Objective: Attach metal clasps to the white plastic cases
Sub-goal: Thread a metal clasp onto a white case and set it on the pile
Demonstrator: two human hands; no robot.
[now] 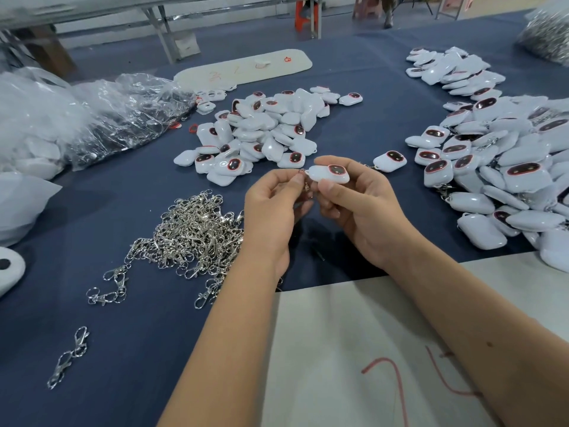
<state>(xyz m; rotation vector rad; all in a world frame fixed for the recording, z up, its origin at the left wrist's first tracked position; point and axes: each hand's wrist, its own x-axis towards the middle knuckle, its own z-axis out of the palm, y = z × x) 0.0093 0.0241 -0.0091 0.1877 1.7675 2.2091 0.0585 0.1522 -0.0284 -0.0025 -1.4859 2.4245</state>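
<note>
Right hand (360, 208) grips a white plastic case (328, 174), smooth, rounded, glossy, with a dark oval window rimmed red, fingers curled round it above the desk (129, 334). Left hand (274, 208) pinches a small metal clasp (304, 181) between thumb and forefinger, its ring touching the case's left end; whether it is hooked in, cannot tell. Desk is covered in dark blue cloth. Left of the held case and nearer the person, a tangled heap of shiny silver clasps (197, 232), swivel-hook shape with rings; a few loose ones (70, 355) nearer still. Just behind the held case, a pile of white cases (261, 131). Right of it, a bigger pile of cases (498, 167), some with clasps showing. Far left of the held case, crinkled clear plastic bags (101, 115). Under the right forearm, a flat off-white sheet (354, 349) with red marker strokes.
</note>
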